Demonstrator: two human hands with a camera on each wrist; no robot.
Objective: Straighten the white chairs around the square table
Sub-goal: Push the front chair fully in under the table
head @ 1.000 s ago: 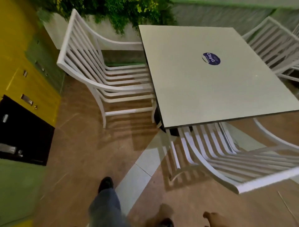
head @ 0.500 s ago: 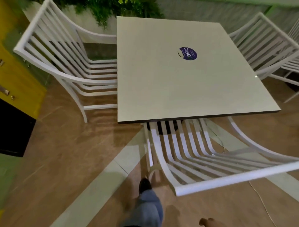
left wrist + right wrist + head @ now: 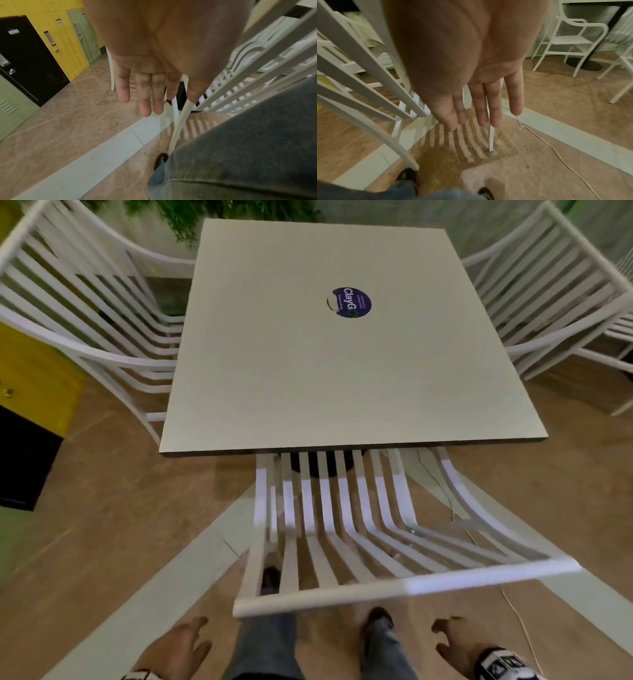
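Behind the near chair (image 3: 387,546) (its seat tucked partly under the square table (image 3: 342,364)) a person stands with both hands low. Left hand (image 3: 178,648) and right hand (image 3: 459,645) hang empty, fingers straight and loosely spread, just short of its top rail. Two more white chairs flank the table, left chair (image 3: 85,313) and right chair (image 3: 548,292).
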